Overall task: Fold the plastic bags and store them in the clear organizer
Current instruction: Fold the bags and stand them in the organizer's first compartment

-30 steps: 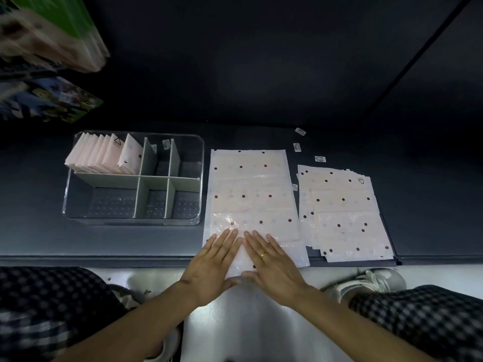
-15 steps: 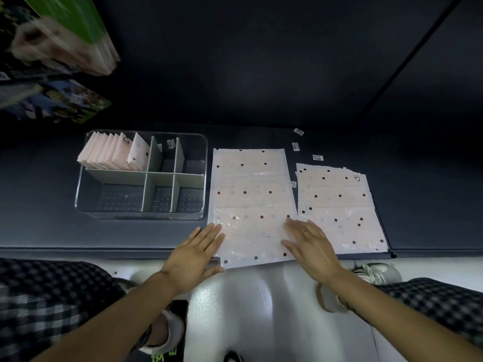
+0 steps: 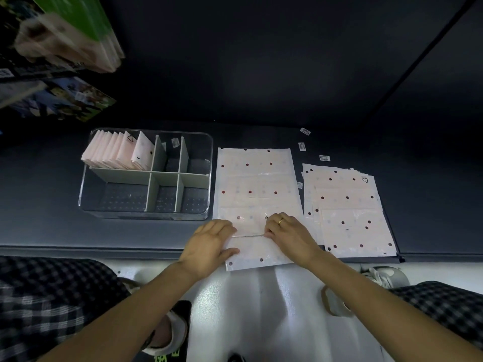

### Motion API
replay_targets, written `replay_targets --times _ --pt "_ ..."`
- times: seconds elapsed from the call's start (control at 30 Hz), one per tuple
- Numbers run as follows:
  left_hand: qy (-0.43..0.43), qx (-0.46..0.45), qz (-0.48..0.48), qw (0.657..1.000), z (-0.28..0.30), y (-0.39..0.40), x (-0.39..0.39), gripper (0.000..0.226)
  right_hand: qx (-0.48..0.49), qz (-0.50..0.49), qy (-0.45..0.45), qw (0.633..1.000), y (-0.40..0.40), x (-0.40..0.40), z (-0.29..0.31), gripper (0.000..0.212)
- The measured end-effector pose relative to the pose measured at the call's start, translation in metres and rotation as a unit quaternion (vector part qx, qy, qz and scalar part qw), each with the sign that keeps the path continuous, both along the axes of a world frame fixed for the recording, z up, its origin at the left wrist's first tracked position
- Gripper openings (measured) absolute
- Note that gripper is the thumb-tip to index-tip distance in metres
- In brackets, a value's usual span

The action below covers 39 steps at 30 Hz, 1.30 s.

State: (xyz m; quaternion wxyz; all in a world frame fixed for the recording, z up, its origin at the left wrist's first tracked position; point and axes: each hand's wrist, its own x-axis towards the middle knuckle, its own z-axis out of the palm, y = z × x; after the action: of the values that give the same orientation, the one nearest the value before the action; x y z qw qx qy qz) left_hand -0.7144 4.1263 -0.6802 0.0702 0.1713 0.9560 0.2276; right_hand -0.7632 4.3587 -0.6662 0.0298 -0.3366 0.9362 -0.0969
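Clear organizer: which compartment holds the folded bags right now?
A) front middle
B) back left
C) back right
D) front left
B: the folded bags stand in a row in the back-left compartment of the clear organizer; its front compartments show only their bare dotted floor.
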Motion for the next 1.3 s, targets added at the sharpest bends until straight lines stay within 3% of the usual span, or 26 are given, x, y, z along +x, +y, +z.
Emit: replay_targets --times 0.1,0.27,0.33,0.4,0.5,0.57,0.63,0.8,0.9,1.03,1.17,1.3 --pt "-0.041 0.016 -0.003 0.999 0.003 -0.002 -0.008 0.055 0.011 -0.009 -0.097 0.995 0.003 -0.004 0.015 0.007" --pt "-0.038 0.066 0.066 0.995 0.02 0.003 -0.015 0.018 0.034 0.01 -0.163 0.986 0.011 -0.015 0.044 0.012" --pt "-0.07 0.105 0.099 0.987 0.023 0.008 -0.018 0.013 0.027 -0.003 -0.194 0.981 0.01 -0.027 0.048 0.011" --pt "-0.14 0.202 0.149 0.958 0.023 0.012 -0.022 0.02 0.016 -0.028 -0.223 0.974 0.008 -0.039 0.045 0.009" --pt "-0.233 0.367 0.233 0.87 0.021 0.013 -0.022 0.039 0.002 -0.07 -0.263 0.962 0.002 -0.057 0.034 0.007" --pt "-0.248 0.406 0.266 0.838 0.015 0.013 -0.018 0.05 -0.001 -0.083 -0.269 0.959 -0.003 -0.066 0.026 0.007" --pt "-0.244 0.413 0.287 0.829 0.012 0.015 -0.014 0.056 0.005 -0.084 -0.262 0.962 -0.01 -0.072 0.02 0.009" --pt "-0.18 0.311 0.322 0.876 0.009 0.026 -0.001 0.066 0.057 -0.097 -0.231 0.966 -0.025 -0.079 0.009 0.013" --pt "-0.047 0.217 0.345 0.912 0.011 0.04 0.013 0.066 0.065 -0.116 -0.223 0.966 -0.028 -0.082 0.003 0.019" --pt "0.093 0.114 0.174 0.974 0.012 0.05 0.014 0.049 0.065 -0.123 -0.222 0.965 -0.029 -0.084 -0.002 0.02" --pt "0.022 -0.033 0.042 0.998 -0.003 0.043 -0.01 0.062 0.066 -0.125 -0.207 0.968 -0.03 -0.083 -0.007 0.02" --pt "-0.029 -0.095 0.066 0.993 -0.021 0.033 -0.026 0.055 0.068 -0.128 -0.193 0.97 -0.031 -0.083 -0.009 0.02"
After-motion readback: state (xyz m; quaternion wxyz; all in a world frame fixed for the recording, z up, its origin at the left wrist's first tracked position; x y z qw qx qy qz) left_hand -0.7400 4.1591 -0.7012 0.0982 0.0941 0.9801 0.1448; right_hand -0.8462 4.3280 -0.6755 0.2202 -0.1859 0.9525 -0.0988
